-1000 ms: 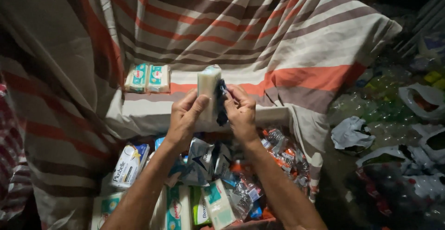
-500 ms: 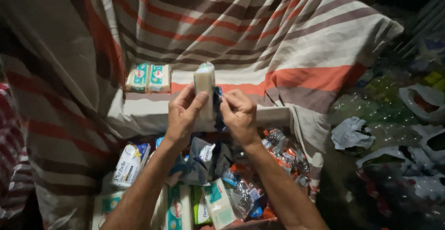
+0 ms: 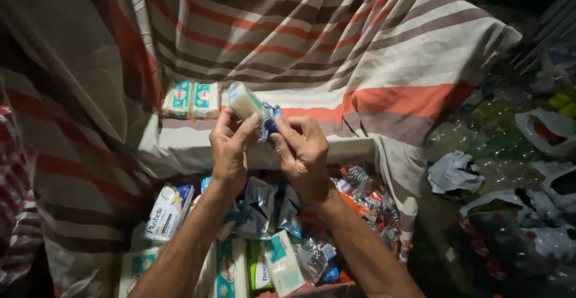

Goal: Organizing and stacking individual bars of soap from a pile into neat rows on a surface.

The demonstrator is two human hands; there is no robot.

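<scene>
My left hand (image 3: 231, 148) grips a pale bar of soap (image 3: 244, 100) that sticks up and tilts to the left above the fingers. My right hand (image 3: 303, 151) pinches the bar's blue wrapper (image 3: 269, 121), which is pulled down off the bar on its right side. Both hands are held together over a striped cloth (image 3: 336, 46). Two wrapped green-and-white soap bars (image 3: 192, 99) lie side by side on the cloth, just left of the bare bar.
Below my wrists lies a heap of packaged goods (image 3: 264, 238): wrapped soap bars, silver-blue sachets and red-orange packets. To the right, on dark ground, sit crumpled plastic bags (image 3: 453, 175) and clear plastic bottles (image 3: 480, 136).
The soap bar has tilted from upright to leaning left. The blue wrapper has come further down off it, and both hands have shifted slightly.
</scene>
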